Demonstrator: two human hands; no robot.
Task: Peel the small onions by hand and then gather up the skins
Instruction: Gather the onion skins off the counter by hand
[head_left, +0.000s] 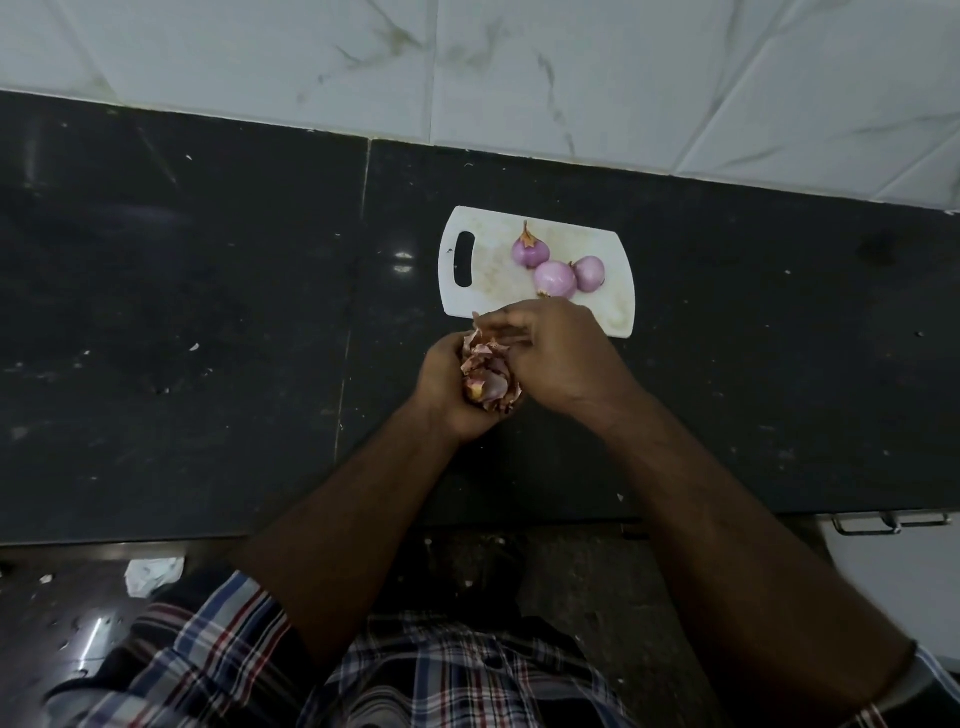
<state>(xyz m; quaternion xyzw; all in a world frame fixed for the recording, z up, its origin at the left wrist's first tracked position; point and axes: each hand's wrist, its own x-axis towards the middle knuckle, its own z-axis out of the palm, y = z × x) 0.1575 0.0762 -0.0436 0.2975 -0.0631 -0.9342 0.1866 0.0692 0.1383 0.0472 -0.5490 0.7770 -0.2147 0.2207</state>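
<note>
Nearest us is the checked shirt (415, 670), and from it our two bare forearms reach out over the black counter (182, 312). Our left hand (447, 384) is cupped and curled round a bundle of papery onion skins (488, 374), holding them against the palm, while our right hand (561, 348) comes over from the side with its fingers bent down onto the top of the bundle; whether it pinches a loose flake or only presses the heap we cannot tell. Just beyond our hands lies the white cutting board (483, 291), and on it sit three peeled small onions (556, 278), two touching and one a little apart with its dry tip left on. So the peeling looks done, by our reckoning, and we are at the gathering. To do it well we should keep the left hand closed like a cup (the skins are light and springy, and will slip out at the edges), tuck the stray ends inward with the right, then check the board and the counter beside it for flakes before carrying the lot away.
</note>
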